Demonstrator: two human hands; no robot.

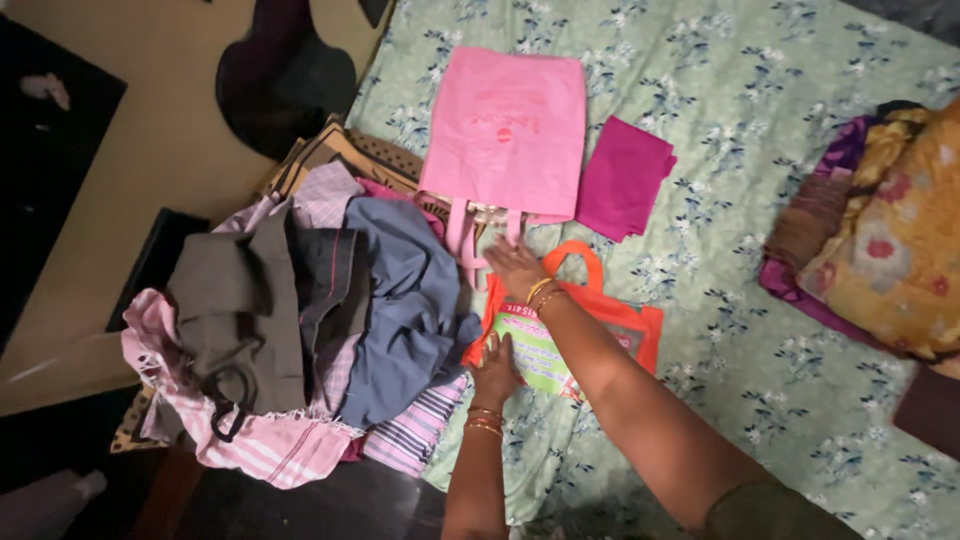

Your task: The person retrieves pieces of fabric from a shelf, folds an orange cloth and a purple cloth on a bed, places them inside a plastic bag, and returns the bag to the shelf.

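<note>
in the head view, the orange bag (590,330) lies flat on the floral bedsheet (760,180) at frame centre. the left hand (496,368) presses its lower left corner, fingers spread flat. the right hand (516,268) rests open at the bag's top, touching the pink bag (505,135) handles. a clothes pile (330,320) sits left.

A bed (760,120) in a green floral sheet is carrying it all: a pink tote bag (508,125) and a folded magenta cloth (622,178) are lying side by side. An orange bag (620,330) is sitting below them, a heap of clothes (320,320) is spilling over the left edge, and patterned fabrics (880,230) are bunching up at right.
</note>
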